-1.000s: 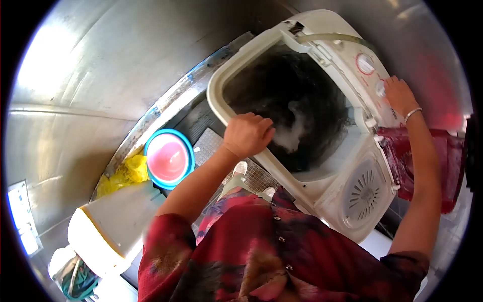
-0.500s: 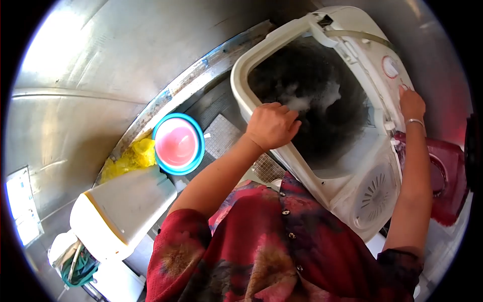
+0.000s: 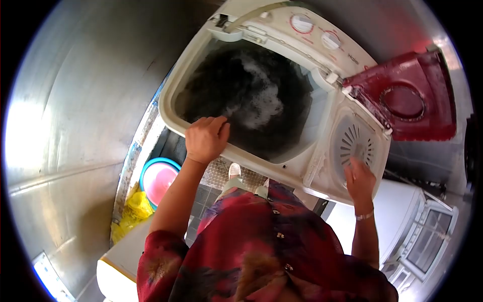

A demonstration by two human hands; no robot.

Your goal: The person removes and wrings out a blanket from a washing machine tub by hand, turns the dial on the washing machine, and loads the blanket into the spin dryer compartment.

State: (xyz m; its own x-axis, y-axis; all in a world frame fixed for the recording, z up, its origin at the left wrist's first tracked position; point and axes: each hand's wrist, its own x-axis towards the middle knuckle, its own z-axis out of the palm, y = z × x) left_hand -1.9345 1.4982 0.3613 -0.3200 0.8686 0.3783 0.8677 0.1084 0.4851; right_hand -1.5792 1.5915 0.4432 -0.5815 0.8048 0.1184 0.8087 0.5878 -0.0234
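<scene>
A white twin-tub washing machine (image 3: 176, 70) stands in front of me, its wash tub open. Dark water (image 3: 211, 90) with streaks of pale foam fills the tub. My left hand (image 3: 206, 138) is curled over the near rim, fingertips on the tub's inner side. On the right, my right hand (image 3: 359, 176) is at the near edge of the slotted spin-tub cover (image 3: 342, 136), fingers bent together; I cannot tell what, if anything, they hold. The dark red lid (image 3: 427, 95) of the spin side stands raised behind the cover.
Two dials (image 3: 302, 23) and a hose (image 3: 256, 12) are along the machine's back panel. Lower left are a pink-and-blue basin (image 3: 158, 181), a yellow bag (image 3: 136, 209) and a white container (image 3: 118, 277). A white cabinet (image 3: 397, 206) stands at right. Metal walls curve around.
My right hand has moved from the control panel by a dial to the spin-tub cover. My left hand stays on the tub rim. The view has turned to the right.
</scene>
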